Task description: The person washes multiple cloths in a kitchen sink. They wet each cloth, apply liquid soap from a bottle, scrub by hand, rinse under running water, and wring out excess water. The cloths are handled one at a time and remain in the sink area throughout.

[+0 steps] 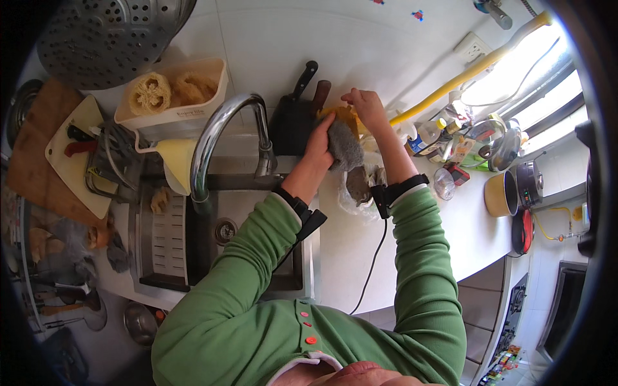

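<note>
Beyond the sink's right edge, my left hand (318,141) is closed around a grey fuzzy scouring pad or cloth (345,145), its thumb pointing up. A yellow-orange item (344,115) shows just behind the grey one; its kind is unclear. My right hand (369,110) is held over that yellow item with bent fingers, and whether anything is between them is hidden. Below the hands, an opened clear plastic bag (359,188) with a grey-brown lump inside rests on the white counter (352,260). Black straps with small devices circle both wrists.
Left of my hands stand a black-handled cleaver (303,82) and a brown-handled knife (321,94). A chrome faucet (205,140) arches over the steel sink (309,260). A white bin (193,113) holds loofahs. Bottles (427,132) crowd the right, beneath a yellow hose (449,79).
</note>
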`<state>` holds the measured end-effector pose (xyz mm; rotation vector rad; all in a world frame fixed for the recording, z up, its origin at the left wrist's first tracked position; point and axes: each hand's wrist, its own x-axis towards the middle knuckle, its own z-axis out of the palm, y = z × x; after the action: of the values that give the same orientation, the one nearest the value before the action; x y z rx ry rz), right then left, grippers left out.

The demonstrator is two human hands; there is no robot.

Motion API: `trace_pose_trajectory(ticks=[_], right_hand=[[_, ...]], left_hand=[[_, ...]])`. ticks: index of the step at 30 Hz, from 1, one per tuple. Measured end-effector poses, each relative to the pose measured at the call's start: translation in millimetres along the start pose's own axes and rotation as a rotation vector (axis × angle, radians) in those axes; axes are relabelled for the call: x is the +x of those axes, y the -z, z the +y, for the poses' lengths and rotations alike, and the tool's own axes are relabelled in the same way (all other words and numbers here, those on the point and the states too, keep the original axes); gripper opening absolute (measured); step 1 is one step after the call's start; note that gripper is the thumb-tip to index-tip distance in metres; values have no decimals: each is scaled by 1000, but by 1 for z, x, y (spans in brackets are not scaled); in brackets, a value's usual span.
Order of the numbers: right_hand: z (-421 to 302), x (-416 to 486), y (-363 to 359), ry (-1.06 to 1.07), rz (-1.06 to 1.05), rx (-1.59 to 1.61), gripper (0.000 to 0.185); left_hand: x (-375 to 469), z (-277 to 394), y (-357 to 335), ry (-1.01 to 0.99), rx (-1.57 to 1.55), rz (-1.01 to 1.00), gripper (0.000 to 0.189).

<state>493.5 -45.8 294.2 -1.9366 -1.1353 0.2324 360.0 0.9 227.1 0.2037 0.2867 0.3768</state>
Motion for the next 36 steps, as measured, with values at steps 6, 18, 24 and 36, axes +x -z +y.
trace_pose_trajectory(ticks=[6, 18, 24, 36], right_hand=[[1, -5, -6, -13, -31, -163, 42], [-8, -9, -5, 41, 43, -154, 48], [-12, -3, 2, 17, -55, -172, 44], [-16, 1, -4, -37, 103, -268, 52]], left_hand=[[-1, 1, -9, -36, -54, 38, 26], [-9, 2, -4, -36, 2, 12, 29], [-16, 10, -1, -18, 40, 48, 29], [-95, 23, 19, 26, 116, 107, 33]])
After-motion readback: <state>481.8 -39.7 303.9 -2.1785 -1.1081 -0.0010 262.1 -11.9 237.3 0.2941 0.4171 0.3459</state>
